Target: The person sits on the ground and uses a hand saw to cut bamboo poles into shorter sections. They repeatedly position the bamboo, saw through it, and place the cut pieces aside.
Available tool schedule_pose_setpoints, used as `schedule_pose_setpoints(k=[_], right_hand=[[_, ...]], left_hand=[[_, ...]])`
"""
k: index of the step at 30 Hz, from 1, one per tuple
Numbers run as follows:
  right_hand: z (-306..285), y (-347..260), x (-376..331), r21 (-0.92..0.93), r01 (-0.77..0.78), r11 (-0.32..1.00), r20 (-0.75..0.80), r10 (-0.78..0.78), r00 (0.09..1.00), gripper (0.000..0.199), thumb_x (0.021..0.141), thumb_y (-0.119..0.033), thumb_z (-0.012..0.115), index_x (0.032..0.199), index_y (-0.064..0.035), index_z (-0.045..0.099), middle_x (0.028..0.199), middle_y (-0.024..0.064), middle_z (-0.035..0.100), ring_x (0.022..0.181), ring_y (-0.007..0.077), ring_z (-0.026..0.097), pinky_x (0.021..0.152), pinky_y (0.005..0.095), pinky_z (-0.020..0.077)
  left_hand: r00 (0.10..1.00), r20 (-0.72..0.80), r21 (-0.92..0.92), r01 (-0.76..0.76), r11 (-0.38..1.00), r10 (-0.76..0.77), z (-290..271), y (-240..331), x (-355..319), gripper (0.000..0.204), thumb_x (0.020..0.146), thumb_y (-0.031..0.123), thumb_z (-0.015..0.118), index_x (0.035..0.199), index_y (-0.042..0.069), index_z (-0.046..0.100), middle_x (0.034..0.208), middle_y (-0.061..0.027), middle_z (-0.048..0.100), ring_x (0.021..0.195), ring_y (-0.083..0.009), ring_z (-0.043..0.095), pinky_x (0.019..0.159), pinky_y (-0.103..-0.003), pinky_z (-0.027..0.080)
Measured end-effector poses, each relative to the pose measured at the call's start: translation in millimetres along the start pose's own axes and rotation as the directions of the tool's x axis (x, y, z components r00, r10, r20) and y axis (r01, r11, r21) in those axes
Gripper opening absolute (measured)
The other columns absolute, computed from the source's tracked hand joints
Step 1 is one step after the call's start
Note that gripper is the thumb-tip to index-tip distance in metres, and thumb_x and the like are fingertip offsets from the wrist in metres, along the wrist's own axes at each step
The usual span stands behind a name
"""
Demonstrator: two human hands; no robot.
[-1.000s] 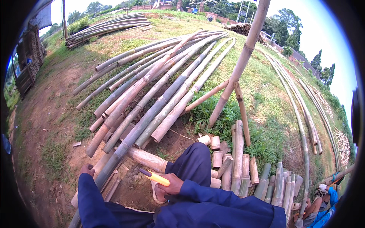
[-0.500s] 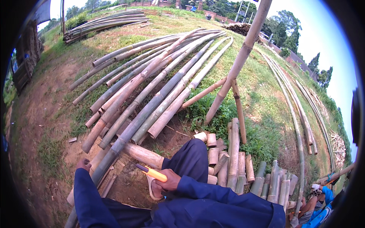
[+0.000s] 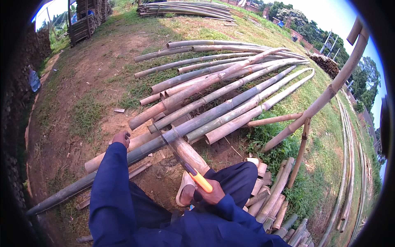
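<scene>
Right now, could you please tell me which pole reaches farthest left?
The dark pole passing beneath the left sleeve; the other poles end farther right.

Head-worn fisheye, looking down and ahead, close

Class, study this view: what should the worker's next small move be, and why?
Probably settle the handsaw against the dark bamboo pole for one light stroke: the right hand grips its yellow handle, and its blade crosses the pole in this view, though contact is unclear.
</scene>
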State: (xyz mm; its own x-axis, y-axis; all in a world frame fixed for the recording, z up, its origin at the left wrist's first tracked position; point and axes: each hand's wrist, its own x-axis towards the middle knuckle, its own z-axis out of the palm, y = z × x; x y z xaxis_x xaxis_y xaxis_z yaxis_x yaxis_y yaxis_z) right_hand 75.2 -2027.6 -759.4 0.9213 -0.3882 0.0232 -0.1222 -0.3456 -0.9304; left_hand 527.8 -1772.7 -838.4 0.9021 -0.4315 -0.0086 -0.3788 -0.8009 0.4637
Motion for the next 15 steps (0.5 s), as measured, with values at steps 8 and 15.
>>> schedule_pose_setpoints(k=[8, 15], right_hand=[[-5.0, 4.6, -6.9, 0.035, -0.097, 0.995, 0.068, 0.095, 0.993, 0.019, 0.09, -0.01, 0.074, 0.102, 0.0041, 0.069, 0.08, 0.0168, 0.07, 0.073, 0.0239, 0.071, 0.071, 0.0357, 0.0545], [-11.7, 8.5, -5.1, 0.058, -0.164, 0.985, 0.12, 0.156, 0.98, 0.025, 0.094, -0.008, 0.073, 0.115, 0.0053, 0.07, 0.089, 0.0115, 0.074, 0.081, 0.0147, 0.068, 0.076, 0.0317, 0.0547]], left_hand=[[0.998, 0.046, -0.039, 0.051, 0.998, -0.049, -18.0, 44.5, -26.7, 0.025, 0.088, 0.021, 0.073, 0.108, 0.006, 0.076, 0.104, -0.0154, 0.077, 0.097, -0.0302, 0.075, 0.092, -0.042, 0.058], [0.969, -0.037, -0.165, 0.237, 0.957, -0.246, -15.8, 50.9, 12.4, 0.033, 0.088, 0.027, 0.071, 0.113, 0.004, 0.076, 0.107, -0.0212, 0.075, 0.105, -0.0346, 0.072, 0.095, -0.043, 0.055]])
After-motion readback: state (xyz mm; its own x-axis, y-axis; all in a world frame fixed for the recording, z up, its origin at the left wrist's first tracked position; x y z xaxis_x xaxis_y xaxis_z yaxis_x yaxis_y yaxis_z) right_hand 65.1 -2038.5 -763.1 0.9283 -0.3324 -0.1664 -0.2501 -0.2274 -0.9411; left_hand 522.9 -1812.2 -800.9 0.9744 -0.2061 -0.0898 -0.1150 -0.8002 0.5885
